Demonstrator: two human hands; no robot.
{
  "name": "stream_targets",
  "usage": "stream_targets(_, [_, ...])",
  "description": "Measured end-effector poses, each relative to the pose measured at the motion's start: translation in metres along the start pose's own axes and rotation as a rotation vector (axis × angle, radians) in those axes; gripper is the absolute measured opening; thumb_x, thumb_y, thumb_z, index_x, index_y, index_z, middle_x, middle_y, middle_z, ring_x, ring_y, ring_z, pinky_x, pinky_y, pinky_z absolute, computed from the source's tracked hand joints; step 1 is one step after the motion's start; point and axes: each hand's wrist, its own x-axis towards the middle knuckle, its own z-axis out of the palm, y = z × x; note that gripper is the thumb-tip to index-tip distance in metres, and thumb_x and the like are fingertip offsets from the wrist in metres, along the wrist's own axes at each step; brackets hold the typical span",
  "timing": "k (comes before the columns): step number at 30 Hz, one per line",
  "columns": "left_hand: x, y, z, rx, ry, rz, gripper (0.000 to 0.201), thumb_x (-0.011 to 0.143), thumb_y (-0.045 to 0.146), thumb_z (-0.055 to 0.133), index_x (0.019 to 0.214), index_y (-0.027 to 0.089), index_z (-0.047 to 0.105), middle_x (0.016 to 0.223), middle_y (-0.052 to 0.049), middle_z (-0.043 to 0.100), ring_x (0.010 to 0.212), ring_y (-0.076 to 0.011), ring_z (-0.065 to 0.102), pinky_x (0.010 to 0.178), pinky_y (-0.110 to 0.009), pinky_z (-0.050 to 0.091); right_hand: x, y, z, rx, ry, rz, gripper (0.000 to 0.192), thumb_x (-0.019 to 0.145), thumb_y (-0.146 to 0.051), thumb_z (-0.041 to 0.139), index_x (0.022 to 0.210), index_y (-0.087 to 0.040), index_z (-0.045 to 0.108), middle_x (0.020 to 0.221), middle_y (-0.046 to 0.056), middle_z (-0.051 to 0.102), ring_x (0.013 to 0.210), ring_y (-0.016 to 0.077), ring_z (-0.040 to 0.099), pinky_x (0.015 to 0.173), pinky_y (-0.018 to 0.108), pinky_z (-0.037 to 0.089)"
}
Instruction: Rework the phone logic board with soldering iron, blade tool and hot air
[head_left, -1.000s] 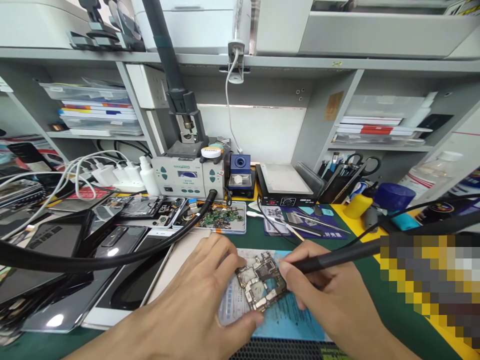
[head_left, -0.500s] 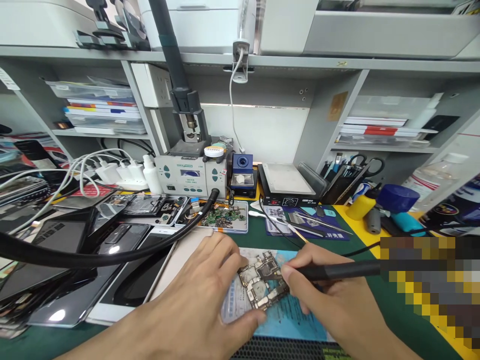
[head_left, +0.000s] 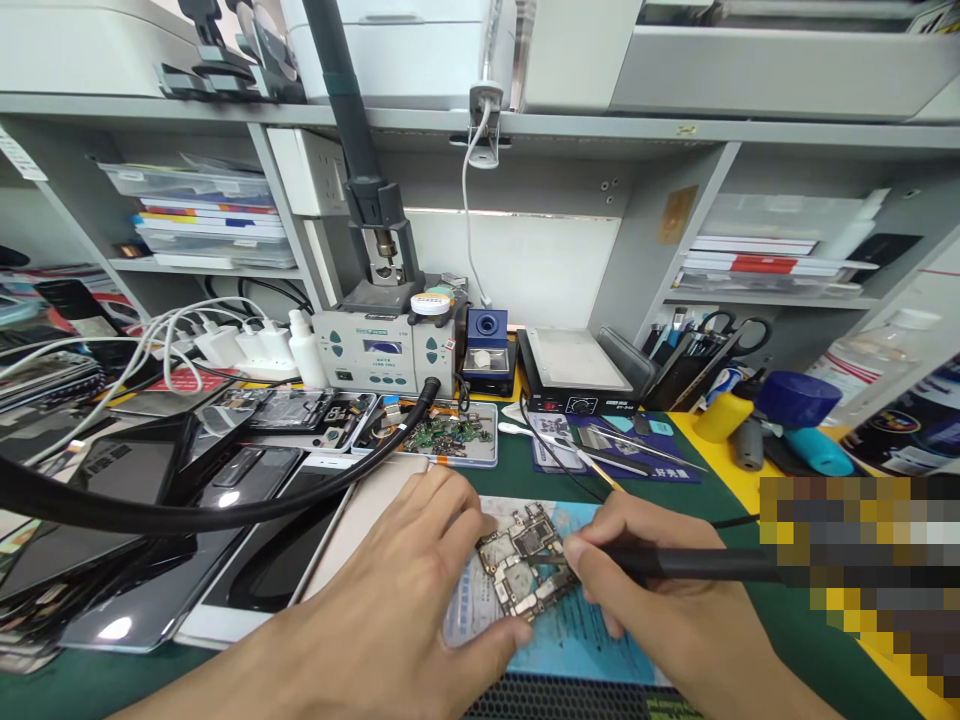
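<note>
A phone circuit board (head_left: 517, 578) lies tilted on a blue printed mat (head_left: 585, 640) in the middle of the bench. My left hand (head_left: 420, 580) grips it, with fingers at its upper left edge and the thumb at its lower edge. In my right hand (head_left: 652, 580) is a black-handled tool (head_left: 690, 563), pinched near its front end. Its slim dark tip is over the board's middle; whether it touches cannot be made out. Pixelation covers whatever lies past the tool's rear end.
A hot air station (head_left: 382, 350) stands behind, its black hose (head_left: 247, 515) sweeping across the left. Several phones (head_left: 180, 560) are stacked at left. A parts tray (head_left: 457, 435), tweezers (head_left: 652, 445) and a heating plate (head_left: 574, 365) sit beyond my hands. Bottles (head_left: 724, 415) stand at right.
The tool in my right hand has tipped slightly, its tip now showing further left over the board and its handle lower. My left hand and the board stay put.
</note>
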Motion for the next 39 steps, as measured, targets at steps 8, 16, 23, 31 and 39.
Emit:
stream_targets(8, [0.0013,-0.0005,-0.0011,-0.005,-0.022,-0.011,0.025,0.085,0.034,0.069,0.102,0.016,0.061,0.104,-0.009,0.053,0.101,-0.0298,0.051,0.099,-0.056,0.043,0.0008,-0.0016,-0.0011,-0.024,-0.01,0.028,0.037,0.091,-0.046,0.064,0.064,-0.023,0.057,0.055,-0.003,0.057,0.044,0.0135,0.051,0.046,0.028,0.038])
stream_targets(16, [-0.0014,-0.0003,0.0007,0.0,-0.001,0.006,0.026,0.085,0.035,0.069,0.102,0.017,0.061,0.105,-0.009,0.053,0.101,-0.0297,0.051,0.099,-0.056,0.043,-0.0004,0.0008,0.0003,-0.064,-0.002,-0.031,0.036,0.092,-0.042,0.062,0.062,-0.024,0.055,0.053,-0.004,0.056,0.041,0.0128,0.052,0.043,0.027,0.038])
stream_targets(23, [-0.0009,-0.0003,0.0008,0.018,-0.001,0.007,0.025,0.084,0.034,0.069,0.102,0.018,0.06,0.105,-0.009,0.054,0.101,-0.03,0.051,0.097,-0.055,0.045,0.0007,0.0004,-0.0018,-0.164,-0.051,-0.103,0.034,0.095,-0.037,0.057,0.063,-0.024,0.053,0.051,-0.004,0.056,0.041,0.0123,0.053,0.044,0.026,0.04])
stream_targets(31, [-0.0007,0.0015,-0.001,0.011,-0.015,0.001,0.023,0.085,0.033,0.069,0.1,0.017,0.061,0.105,-0.009,0.053,0.102,-0.0301,0.05,0.099,-0.056,0.043,0.0006,-0.0008,-0.0018,-0.173,-0.066,-0.091,0.035,0.096,-0.038,0.057,0.064,-0.024,0.053,0.053,-0.004,0.057,0.042,0.0124,0.054,0.045,0.027,0.04])
stream_targets(39, [-0.0005,0.0013,-0.0018,-0.007,-0.032,-0.013,0.025,0.086,0.036,0.069,0.101,0.016,0.062,0.104,-0.009,0.054,0.102,-0.0301,0.051,0.102,-0.057,0.041,-0.0017,-0.001,-0.0028,-0.186,-0.051,-0.079,0.036,0.096,-0.043,0.056,0.066,-0.024,0.053,0.054,-0.004,0.056,0.044,0.0133,0.055,0.047,0.026,0.041])
